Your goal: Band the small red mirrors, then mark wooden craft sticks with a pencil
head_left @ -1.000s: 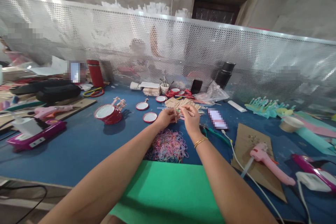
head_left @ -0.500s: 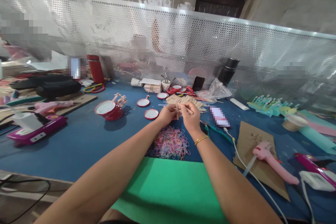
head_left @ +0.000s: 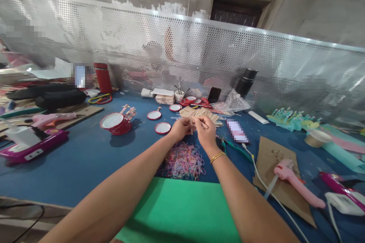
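Observation:
My left hand (head_left: 181, 129) and my right hand (head_left: 205, 128) meet above the middle of the table, fingers closed in a pinch. Between them is a small wooden stick (head_left: 191, 126), upright and gripped by the left fingertips. The right fingers hold a second short piece of wood against it; its exact shape is partly hidden. Just in front of the hands lies a heap of coloured rubber bands (head_left: 184, 161). Behind them spreads a pile of flat wooden sticks (head_left: 199, 113). A green sheet (head_left: 182, 209) lies under my forearms.
Red-rimmed white discs (head_left: 162, 128) lie to the left, near a stack of similar discs with wooden handles (head_left: 116, 123). Teal-handled pliers (head_left: 236, 150), a phone (head_left: 237, 131) and a pink glue gun (head_left: 296, 182) on cardboard are at right. A perforated metal screen (head_left: 128, 41) stands behind.
The view has tilted up slightly, so everything sits a little lower. Both hands keep their hold on the wooden pieces, with only slight finger movement.

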`<state>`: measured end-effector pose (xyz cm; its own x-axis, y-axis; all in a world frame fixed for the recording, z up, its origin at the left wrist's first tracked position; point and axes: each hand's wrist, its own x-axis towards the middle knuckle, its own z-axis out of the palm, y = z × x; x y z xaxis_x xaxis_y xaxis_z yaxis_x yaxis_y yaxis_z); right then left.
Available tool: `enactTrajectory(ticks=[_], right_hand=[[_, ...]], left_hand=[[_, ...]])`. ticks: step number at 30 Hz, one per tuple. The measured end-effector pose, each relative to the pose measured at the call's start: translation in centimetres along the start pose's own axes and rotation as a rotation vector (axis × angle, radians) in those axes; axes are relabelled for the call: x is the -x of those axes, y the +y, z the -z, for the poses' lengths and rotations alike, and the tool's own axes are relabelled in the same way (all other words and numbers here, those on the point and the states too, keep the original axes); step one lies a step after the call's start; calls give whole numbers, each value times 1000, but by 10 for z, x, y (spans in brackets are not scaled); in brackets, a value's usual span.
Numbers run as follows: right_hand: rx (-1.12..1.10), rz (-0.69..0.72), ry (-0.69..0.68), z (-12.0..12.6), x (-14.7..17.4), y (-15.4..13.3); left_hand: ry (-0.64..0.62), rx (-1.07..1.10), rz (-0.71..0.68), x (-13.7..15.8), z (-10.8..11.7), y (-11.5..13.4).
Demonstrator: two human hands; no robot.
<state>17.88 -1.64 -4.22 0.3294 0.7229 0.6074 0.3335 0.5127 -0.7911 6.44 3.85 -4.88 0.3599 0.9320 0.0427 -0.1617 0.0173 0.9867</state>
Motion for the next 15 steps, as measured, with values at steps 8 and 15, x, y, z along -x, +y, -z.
enactTrajectory(ticks=[8, 15], right_hand=[[26, 7, -6, 0, 0, -1], [50, -32, 75, 7, -5, 5]], left_hand=[[-8, 18, -12, 2, -1, 1], [11, -41, 16, 2, -4, 4]])
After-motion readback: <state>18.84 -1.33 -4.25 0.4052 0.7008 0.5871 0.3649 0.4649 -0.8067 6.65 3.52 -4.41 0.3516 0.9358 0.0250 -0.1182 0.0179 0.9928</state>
